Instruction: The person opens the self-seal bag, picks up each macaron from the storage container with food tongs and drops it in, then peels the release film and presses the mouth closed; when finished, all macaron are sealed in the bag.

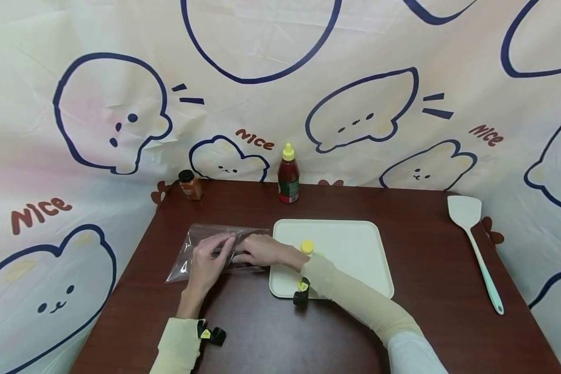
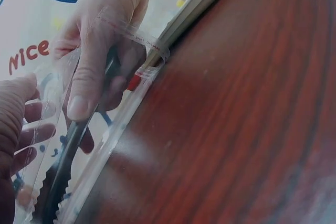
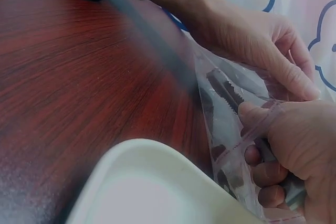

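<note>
A clear plastic zip bag (image 1: 182,265) lies on the left part of the table, below both hands. My left hand (image 1: 209,262) pinches the bag near its mouth, thumb and fingers on the film. Reaching in from the right, my right hand (image 1: 264,250) has its fingers inside the bag's opening. It grips a dark tool with toothed edges (image 2: 62,163), which points into the bag. In the right wrist view the tool's grey-green handle (image 3: 295,190) shows under the curled fingers. The hands hide most of the tool in the head view.
A white tray (image 1: 350,259) lies beside the bag, partly under the right forearm, with a yellow item (image 1: 307,246) on it. At the back stand a red sauce bottle (image 1: 288,176) and a spice jar (image 1: 190,186). A white spatula (image 1: 474,241) lies at the right.
</note>
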The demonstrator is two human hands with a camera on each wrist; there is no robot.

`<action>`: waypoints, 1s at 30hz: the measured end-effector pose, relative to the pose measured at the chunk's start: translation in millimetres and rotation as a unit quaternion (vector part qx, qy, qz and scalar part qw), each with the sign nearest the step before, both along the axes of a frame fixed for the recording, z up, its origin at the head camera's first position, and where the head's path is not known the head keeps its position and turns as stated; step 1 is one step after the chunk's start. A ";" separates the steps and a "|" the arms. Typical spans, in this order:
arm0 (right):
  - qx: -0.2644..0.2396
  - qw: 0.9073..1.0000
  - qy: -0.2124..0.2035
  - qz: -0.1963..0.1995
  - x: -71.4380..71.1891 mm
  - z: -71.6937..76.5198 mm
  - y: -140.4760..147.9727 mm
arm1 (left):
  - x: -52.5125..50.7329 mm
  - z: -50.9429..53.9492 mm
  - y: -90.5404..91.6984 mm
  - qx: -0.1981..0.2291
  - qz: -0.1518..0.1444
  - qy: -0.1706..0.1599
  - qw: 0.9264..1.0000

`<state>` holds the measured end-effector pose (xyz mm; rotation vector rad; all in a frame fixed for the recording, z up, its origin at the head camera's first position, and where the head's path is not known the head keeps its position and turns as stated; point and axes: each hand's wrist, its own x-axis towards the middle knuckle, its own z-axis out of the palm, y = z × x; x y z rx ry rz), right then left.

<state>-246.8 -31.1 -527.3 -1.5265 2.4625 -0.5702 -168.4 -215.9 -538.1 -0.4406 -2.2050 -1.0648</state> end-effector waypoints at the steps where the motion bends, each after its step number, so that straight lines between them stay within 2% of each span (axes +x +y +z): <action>1: 0.004 1.000 0.002 -0.003 -0.2 -1.0 -1.7 | 0.1 -0.2 -0.2 0.001 0.000 0.000 1.000; 8: 0.024 0.999 0.013 -0.021 -0.1 -4.4 -8.7 | -0.5 -1.2 -0.6 0.005 -0.004 -0.001 1.000; 15: 0.026 0.999 0.015 -0.020 -0.3 -3.0 -10.8 | 0.2 -0.6 -0.4 0.013 0.005 -0.012 1.000; 21: 0.024 0.999 0.012 -0.020 -0.8 0.7 -10.2 | 0.4 0.0 0.3 0.010 0.013 0.001 1.000; 30: -0.013 1.000 -0.017 -0.011 -3.6 0.1 -1.5 | 0.5 -2.6 -1.6 0.013 0.009 0.005 1.000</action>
